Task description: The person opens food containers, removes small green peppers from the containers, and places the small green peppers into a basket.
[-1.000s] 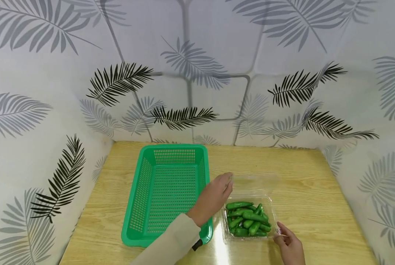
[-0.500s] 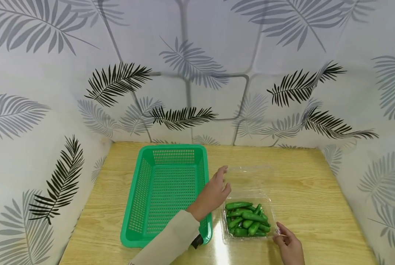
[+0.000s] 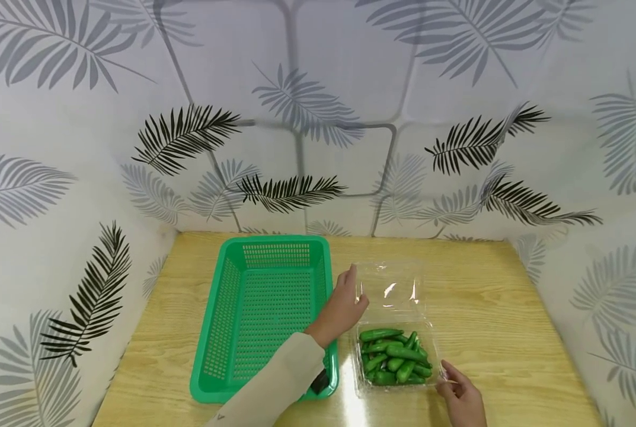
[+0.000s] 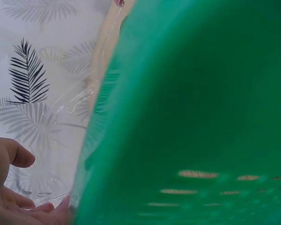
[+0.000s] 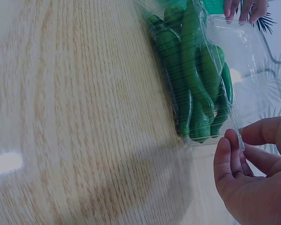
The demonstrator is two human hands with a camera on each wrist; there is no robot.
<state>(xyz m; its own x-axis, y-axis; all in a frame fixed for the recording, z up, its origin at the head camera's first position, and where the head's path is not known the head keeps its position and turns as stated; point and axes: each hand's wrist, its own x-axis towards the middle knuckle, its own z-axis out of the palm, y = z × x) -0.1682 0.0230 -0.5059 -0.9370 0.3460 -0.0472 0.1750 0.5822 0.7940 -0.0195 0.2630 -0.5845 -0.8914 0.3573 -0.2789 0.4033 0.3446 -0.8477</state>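
Observation:
A clear plastic clamshell container (image 3: 436,347) holds a pile of green chili peppers (image 3: 395,359) at the right of the table. Its hinged clear lid (image 3: 389,287) is tipped back behind the base. My left hand (image 3: 341,305) touches the lid's left edge with its fingertips, the thumb standing apart from the fingers; the left wrist view shows the same gap beside that hand's thumb (image 4: 22,157). At the base's front right corner, my right hand (image 5: 255,164) pinches the rim between thumb and fingers. The peppers lie inside the base in the right wrist view (image 5: 196,70).
Left of the container stands a green plastic basket (image 3: 275,314) with slotted walls and nothing in it. My left forearm (image 3: 275,379) crosses over its right front corner. The wooden table (image 3: 472,296) meets leaf-patterned cloth (image 3: 339,148) at the back and sides.
The lid has swung farther back, and my left hand has shifted slightly left and away from me, its thumb parting from the fingers. My right hand keeps its hold on the container's corner.

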